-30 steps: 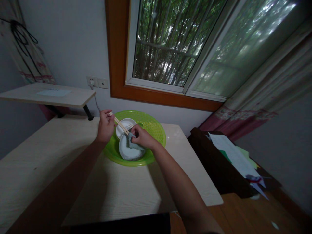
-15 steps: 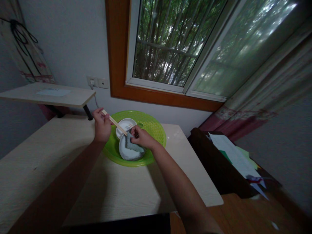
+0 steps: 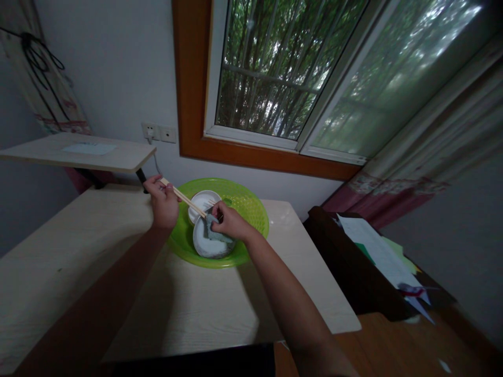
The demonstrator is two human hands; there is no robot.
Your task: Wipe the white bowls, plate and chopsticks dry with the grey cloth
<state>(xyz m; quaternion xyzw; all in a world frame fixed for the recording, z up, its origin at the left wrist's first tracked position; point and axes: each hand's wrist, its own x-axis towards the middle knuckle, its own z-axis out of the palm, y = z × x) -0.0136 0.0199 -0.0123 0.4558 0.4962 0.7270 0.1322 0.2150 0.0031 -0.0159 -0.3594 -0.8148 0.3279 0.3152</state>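
A green plastic basin (image 3: 243, 201) sits on the light wooden table (image 3: 188, 309) under the window. Inside it lie two white dishes, a small one (image 3: 200, 200) at the back and a larger plate (image 3: 203, 245) in front. My left hand (image 3: 162, 201) is closed round a pair of wooden chopsticks (image 3: 184, 198) at the basin's left rim, their tips pointing right. My right hand (image 3: 230, 222) pinches a grey-blue cloth (image 3: 220, 238) round the chopstick tips, just above the larger plate.
A raised side shelf (image 3: 78, 154) with a pale sheet stands at the back left, below a wall socket (image 3: 159, 132). A dark cabinet (image 3: 353, 267) with papers on top stands to the right of the table. A curtain (image 3: 424, 157) hangs at the right.
My left hand has drawn the chopsticks leftward, away from my right hand, so more of their length shows. The cloth in my right hand stayed over the plate.
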